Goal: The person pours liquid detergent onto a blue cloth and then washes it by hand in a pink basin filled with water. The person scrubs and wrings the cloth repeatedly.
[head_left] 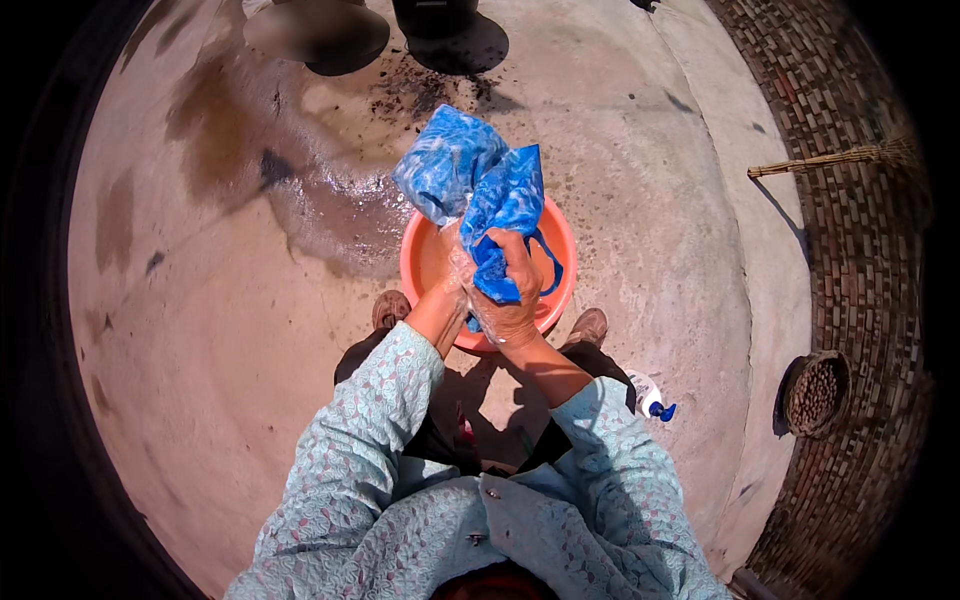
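While both hands clench it, blue cloth (pixel 480 190) hangs over orange basin (pixel 425 262) on wet concrete floor (pixel 240 330). Right hand (pixel 512 295) grip tight; left hand (pixel 450 290) mostly hidden, gripping cloth beside it.

Pale teal patterned long sleeves, lacy embroidered texture, small button at the front, brown shoes (pixel 391 308), bare hands (pixel 505 300)

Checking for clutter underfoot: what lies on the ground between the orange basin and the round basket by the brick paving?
In the head view, a white bottle with a blue cap lies between the orange basin and the basket; otherwise bare concrete.
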Motion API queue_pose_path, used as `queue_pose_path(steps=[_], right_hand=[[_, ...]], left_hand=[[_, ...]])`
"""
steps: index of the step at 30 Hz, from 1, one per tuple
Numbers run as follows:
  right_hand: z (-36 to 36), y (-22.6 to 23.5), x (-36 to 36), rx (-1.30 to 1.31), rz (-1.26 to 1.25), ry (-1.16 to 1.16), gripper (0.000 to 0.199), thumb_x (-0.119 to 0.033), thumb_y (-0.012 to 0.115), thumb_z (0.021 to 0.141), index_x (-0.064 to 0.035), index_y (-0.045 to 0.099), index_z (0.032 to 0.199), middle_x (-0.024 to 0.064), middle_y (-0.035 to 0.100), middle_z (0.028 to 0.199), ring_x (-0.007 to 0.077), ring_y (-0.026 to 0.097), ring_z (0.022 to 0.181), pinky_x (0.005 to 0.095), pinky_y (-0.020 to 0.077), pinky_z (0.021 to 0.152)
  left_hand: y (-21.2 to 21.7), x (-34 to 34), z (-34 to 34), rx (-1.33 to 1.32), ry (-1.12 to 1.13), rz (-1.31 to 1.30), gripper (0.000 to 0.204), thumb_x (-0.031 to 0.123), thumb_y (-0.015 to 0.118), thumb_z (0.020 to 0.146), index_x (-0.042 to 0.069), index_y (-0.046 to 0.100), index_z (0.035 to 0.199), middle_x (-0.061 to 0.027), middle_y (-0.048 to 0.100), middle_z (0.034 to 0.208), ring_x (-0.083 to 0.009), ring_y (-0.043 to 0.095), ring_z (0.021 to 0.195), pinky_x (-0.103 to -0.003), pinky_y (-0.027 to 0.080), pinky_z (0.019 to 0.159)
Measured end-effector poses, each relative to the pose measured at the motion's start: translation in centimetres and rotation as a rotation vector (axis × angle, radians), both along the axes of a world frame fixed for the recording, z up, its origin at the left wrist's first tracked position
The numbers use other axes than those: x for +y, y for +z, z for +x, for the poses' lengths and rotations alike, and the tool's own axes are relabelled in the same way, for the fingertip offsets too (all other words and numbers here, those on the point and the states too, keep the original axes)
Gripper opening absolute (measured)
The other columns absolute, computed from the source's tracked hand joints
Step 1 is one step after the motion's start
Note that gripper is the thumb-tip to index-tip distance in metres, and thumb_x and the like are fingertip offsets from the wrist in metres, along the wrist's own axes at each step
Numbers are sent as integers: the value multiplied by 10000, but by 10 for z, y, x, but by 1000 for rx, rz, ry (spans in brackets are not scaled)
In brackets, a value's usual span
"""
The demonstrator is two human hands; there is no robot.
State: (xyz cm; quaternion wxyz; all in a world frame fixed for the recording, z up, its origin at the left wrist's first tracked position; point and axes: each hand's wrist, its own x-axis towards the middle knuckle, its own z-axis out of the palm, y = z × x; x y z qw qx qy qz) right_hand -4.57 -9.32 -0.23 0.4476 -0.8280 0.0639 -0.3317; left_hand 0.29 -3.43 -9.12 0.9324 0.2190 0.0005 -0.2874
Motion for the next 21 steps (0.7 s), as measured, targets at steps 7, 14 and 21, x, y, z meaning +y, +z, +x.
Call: queue_pose_path(steps=[7, 14, 21], right_hand=[[26, -19, -73, 204, 154, -250, 223, -199, 721, 770, -77, 582, 894, 105, 612, 759, 306, 612, 663, 358, 481, 610], [-2, -12, -11, -66, -85, 114, 266, -194, 751, 693, -93, 560, 848, 121, 533, 743, 349, 583, 692, 369, 476, 606], [25, -25, -102, 236, 634, -41, 151, -123, 683, 775, -66, 577, 865, 65, 611, 757, 185, 607, 695, 312, 483, 647]], left_hand=[[49, -27, -42, 171, -47, 352, 262, 221, 502, 958, 28, 550, 1128, -15, 554, 1049, -106, 528, 948, -268, 445, 829], [71, 0, -21, 173, -22, 179, 187, 242, 502, 939, 62, 545, 965, -33, 566, 944, -133, 571, 820, -278, 494, 707], [99, -11, -3, 147, -127, 388, 379, 238, 617, 878, 4, 525, 1162, -88, 593, 1107, -198, 609, 964, -326, 508, 851]])
